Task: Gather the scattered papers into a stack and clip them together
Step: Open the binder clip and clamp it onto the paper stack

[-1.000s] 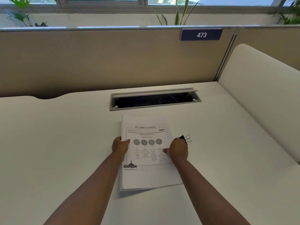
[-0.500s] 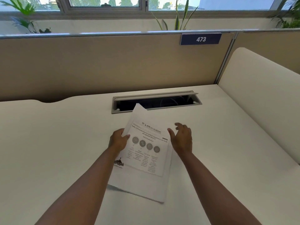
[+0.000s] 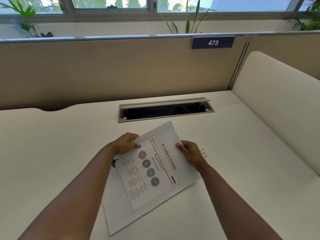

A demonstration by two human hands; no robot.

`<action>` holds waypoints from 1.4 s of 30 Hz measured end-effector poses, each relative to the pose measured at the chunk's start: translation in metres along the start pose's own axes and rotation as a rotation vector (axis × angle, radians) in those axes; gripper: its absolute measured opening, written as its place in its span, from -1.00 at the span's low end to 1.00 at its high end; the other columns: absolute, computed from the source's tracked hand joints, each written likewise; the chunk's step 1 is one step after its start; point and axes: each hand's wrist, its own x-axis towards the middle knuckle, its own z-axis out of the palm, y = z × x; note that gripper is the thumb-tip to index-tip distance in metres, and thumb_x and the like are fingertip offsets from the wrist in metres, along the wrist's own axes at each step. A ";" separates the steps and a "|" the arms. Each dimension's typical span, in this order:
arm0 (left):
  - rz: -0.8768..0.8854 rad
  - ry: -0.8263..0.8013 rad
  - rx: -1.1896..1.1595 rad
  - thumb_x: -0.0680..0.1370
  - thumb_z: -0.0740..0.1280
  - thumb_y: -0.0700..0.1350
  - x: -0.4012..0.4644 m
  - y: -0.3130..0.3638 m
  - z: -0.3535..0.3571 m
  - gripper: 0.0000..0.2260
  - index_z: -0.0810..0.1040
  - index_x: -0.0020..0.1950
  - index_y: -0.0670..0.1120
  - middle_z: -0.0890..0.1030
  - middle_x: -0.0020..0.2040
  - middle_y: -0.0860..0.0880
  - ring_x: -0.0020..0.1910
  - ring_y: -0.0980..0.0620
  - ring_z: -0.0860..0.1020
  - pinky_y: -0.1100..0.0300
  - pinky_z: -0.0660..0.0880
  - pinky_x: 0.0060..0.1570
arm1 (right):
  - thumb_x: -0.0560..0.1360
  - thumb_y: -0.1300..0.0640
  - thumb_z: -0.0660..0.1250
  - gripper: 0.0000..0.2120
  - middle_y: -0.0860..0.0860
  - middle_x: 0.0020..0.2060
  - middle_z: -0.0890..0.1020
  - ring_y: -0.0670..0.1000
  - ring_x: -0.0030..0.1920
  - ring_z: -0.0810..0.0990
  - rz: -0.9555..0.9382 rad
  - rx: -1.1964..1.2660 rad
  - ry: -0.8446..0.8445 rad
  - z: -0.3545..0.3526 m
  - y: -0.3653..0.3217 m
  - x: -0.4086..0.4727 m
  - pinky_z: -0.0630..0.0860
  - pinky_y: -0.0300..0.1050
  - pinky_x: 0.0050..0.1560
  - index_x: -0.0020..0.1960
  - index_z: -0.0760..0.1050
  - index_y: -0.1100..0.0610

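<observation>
- The stack of papers (image 3: 152, 177) lies skewed on the white desk (image 3: 52, 153), its printed top sheet turned diagonally.
- The left hand (image 3: 124, 144) pinches the stack's left edge, thumb on top, fingers curled under.
- The right hand (image 3: 190, 153) grips the right edge likewise.
- Wire loops of a binder clip (image 3: 204, 152) show just beside the right hand.
- Beyond, an open cable tray (image 3: 166, 110), then the partition (image 3: 103, 70).

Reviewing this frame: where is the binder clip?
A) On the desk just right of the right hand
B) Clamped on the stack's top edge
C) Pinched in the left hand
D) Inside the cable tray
A: the clip's wire handles show on the desk beside the right hand, off the stack.
</observation>
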 end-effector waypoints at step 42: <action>0.112 0.006 0.043 0.51 0.35 -0.05 0.044 0.036 0.033 -0.86 0.54 -0.24 -0.04 0.66 -0.11 -0.13 -0.34 0.07 0.62 0.27 0.56 -0.30 | 0.52 0.05 0.29 -0.68 0.20 0.07 0.64 0.18 0.15 0.56 0.176 -0.196 0.619 -0.030 0.008 -0.009 0.43 -0.06 0.12 0.18 0.54 0.22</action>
